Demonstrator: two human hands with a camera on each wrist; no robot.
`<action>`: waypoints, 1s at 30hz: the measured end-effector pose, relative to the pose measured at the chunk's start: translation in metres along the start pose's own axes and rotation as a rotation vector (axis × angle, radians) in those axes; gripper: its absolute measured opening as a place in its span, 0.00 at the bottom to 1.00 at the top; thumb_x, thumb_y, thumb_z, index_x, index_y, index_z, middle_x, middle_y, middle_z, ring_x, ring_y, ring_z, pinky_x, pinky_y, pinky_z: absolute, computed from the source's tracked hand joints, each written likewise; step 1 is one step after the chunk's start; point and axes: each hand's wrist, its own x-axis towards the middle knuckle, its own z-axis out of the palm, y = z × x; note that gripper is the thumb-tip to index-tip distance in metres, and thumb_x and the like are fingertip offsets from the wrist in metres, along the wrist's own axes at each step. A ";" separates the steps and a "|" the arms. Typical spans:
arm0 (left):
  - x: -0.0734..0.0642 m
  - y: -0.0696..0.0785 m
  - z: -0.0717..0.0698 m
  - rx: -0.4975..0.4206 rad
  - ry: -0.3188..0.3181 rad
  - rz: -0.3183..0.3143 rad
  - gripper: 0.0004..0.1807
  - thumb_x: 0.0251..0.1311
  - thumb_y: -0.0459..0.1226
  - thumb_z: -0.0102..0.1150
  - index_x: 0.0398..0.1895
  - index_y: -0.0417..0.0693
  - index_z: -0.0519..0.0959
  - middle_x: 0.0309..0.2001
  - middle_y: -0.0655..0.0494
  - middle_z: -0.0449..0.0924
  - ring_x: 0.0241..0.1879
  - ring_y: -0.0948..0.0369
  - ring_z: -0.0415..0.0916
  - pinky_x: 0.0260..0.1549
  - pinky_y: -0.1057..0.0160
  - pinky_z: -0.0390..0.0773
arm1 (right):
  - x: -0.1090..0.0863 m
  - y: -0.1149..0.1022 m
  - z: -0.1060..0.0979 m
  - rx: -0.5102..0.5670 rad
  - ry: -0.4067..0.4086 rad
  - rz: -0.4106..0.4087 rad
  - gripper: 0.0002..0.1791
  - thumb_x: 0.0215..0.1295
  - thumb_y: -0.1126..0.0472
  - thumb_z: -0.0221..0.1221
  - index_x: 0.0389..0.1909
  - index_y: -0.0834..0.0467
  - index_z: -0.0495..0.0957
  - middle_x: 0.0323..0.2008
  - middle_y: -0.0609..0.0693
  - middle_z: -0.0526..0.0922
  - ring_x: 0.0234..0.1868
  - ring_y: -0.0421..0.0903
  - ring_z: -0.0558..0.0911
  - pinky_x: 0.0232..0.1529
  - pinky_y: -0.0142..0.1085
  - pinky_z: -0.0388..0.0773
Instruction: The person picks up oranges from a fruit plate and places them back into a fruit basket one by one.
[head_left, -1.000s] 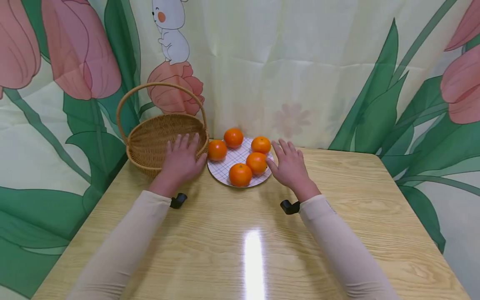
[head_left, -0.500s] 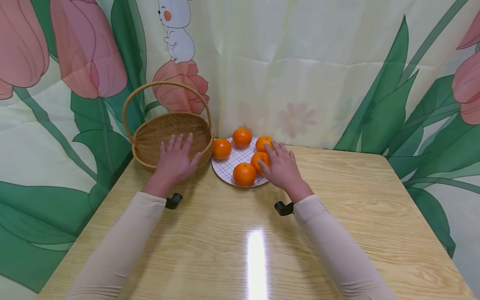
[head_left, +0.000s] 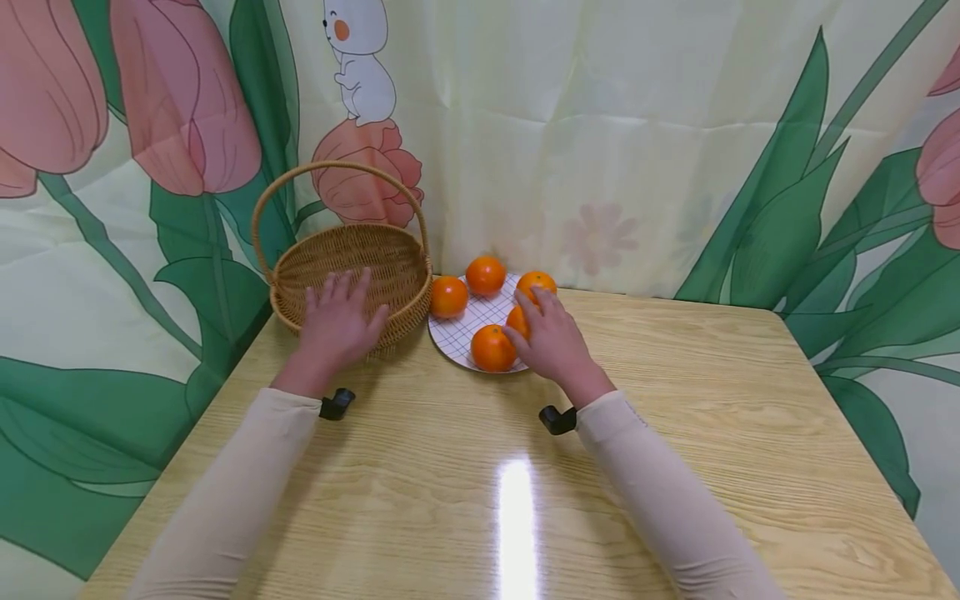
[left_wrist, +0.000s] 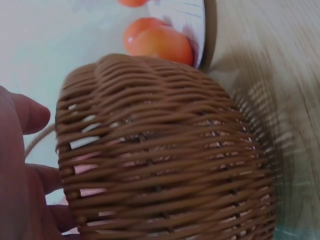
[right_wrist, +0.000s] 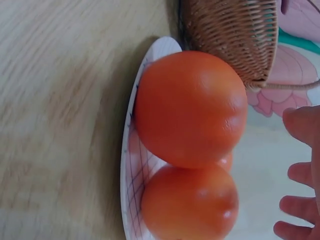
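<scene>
A brown wicker basket [head_left: 352,250] with a tall arched handle stands at the back left of the table. My left hand [head_left: 336,329] is over its front rim, fingers spread and pointing into it; the left wrist view has the fingers at the rim of the woven wall [left_wrist: 170,150]. Right of the basket lies a white checked plate [head_left: 457,337] with several oranges. My right hand [head_left: 553,342] reaches over the plate's right side, fingers loosely spread above the oranges, partly hiding one orange [head_left: 517,321]. The front orange [head_left: 492,348] is near its thumb. In the right wrist view the fingers are apart from the large orange [right_wrist: 190,110].
The wooden table [head_left: 420,483] spreads in front of and to the right of the plate. A curtain [head_left: 615,150] printed with tulips and a white animal hangs right behind the basket and plate. A black wrist mount [head_left: 558,419] sits at the right wrist.
My right hand has moved left, from beside the plate to above its right-hand oranges. My left hand has drawn slightly left and back along the basket's front. The head view has shifted slightly.
</scene>
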 end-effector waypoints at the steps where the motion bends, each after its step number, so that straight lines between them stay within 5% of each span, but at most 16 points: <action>1: 0.000 -0.001 0.000 -0.002 -0.001 -0.003 0.40 0.61 0.62 0.26 0.72 0.52 0.41 0.70 0.38 0.45 0.69 0.40 0.36 0.61 0.33 0.36 | 0.000 -0.001 0.001 0.005 0.005 -0.006 0.37 0.62 0.40 0.47 0.68 0.52 0.54 0.68 0.58 0.53 0.67 0.58 0.56 0.62 0.54 0.59; 10: -0.005 -0.015 0.001 -0.037 0.017 -0.028 0.37 0.63 0.58 0.30 0.72 0.51 0.44 0.69 0.36 0.47 0.68 0.37 0.37 0.60 0.32 0.36 | 0.000 -0.010 0.009 0.008 0.074 -0.077 0.33 0.61 0.41 0.49 0.63 0.55 0.63 0.62 0.58 0.64 0.63 0.55 0.64 0.61 0.51 0.63; 20: -0.011 -0.033 0.000 -0.020 0.078 -0.067 0.36 0.64 0.57 0.29 0.71 0.49 0.48 0.66 0.34 0.51 0.66 0.35 0.41 0.57 0.29 0.41 | 0.000 -0.018 0.015 -0.047 0.062 -0.144 0.30 0.60 0.42 0.51 0.59 0.56 0.68 0.55 0.56 0.70 0.57 0.55 0.68 0.61 0.46 0.63; 30: -0.014 -0.052 0.002 -0.106 0.150 -0.106 0.33 0.65 0.54 0.30 0.68 0.45 0.54 0.64 0.31 0.51 0.64 0.33 0.44 0.55 0.30 0.46 | 0.000 -0.024 0.022 -0.036 0.005 -0.124 0.31 0.57 0.41 0.53 0.60 0.49 0.67 0.59 0.56 0.67 0.57 0.54 0.67 0.54 0.47 0.70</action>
